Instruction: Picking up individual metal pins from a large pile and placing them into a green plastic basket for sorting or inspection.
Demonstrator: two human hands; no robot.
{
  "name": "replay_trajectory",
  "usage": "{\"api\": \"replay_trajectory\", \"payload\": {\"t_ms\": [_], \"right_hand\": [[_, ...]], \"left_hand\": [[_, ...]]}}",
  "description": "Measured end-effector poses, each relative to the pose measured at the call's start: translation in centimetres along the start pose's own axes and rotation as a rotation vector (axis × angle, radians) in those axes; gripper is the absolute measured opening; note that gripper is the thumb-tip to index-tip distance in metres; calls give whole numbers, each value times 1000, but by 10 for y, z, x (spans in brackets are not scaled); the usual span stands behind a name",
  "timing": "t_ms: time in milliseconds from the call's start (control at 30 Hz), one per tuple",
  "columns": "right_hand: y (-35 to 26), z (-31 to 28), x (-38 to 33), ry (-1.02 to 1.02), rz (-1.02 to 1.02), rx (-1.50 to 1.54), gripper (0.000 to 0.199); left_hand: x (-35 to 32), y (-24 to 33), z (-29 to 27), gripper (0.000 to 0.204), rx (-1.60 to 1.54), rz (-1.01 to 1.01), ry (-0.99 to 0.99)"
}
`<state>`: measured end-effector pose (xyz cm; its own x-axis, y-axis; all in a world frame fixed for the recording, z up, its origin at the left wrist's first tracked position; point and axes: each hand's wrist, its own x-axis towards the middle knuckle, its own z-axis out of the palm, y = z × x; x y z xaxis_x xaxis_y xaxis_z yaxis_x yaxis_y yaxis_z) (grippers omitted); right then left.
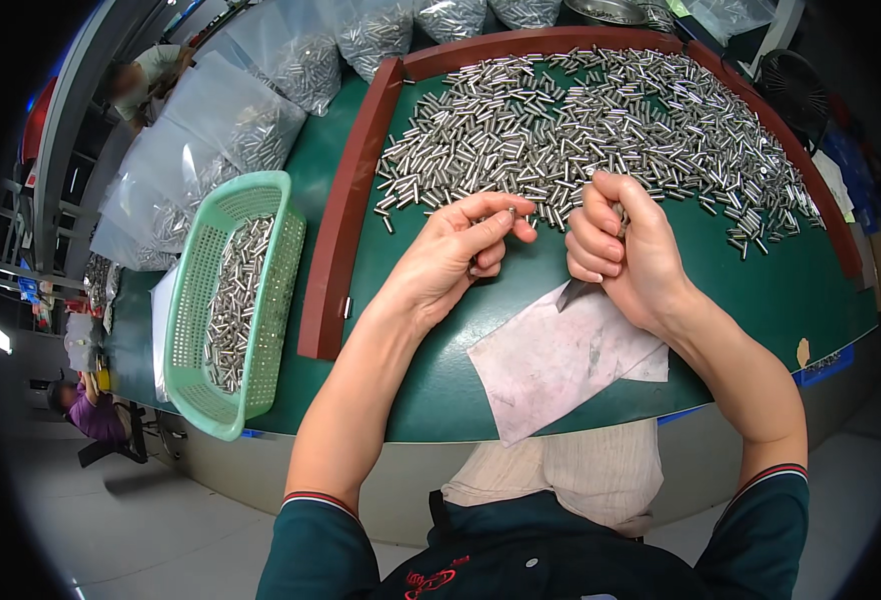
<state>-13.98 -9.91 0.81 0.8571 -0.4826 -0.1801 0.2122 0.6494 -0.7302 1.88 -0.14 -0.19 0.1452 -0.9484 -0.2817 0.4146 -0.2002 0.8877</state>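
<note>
While the left hand pinches one small metal tube between thumb and forefinger at the centre of the frame, its other fingers curl in, perhaps cupping more pieces, though that cannot be told. Just right of it, the right hand is closed in a fist around a tool whose flat grey blade juts out below the palm, pointing down at a creased sheet of paper that lies on the green tabletop, probably there to catch scrapings. Both hands sit near the lower edge of a wide heap of short, shiny steel tubes filling the upper middle, hemmed in by a dark red wooden rail that keeps them from rolling off. At the left, a pale green perforated plastic basket holds more such tubes. Clear plastic bags of the same parts crowd the upper left.
</note>
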Motion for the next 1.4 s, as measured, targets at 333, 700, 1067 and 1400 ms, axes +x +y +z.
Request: {"api": "replay_trajectory", "payload": {"t_ms": [333, 700, 1067, 1400], "right_hand": [[0, -4, 2, 12, 18, 29, 37], [5, -8, 4, 9, -37, 71, 32], [3, -6, 3, 1, -55, 56, 32], [1, -5, 2, -13, 18, 38, 39]], "left_hand": [[2, -3, 3, 19, 32, 31, -11], [6, -6, 3, 15, 18, 9, -14], [5, 0, 5, 8, -324, -19, 47], [6, -4, -12, 22, -484, -76, -49]]}}
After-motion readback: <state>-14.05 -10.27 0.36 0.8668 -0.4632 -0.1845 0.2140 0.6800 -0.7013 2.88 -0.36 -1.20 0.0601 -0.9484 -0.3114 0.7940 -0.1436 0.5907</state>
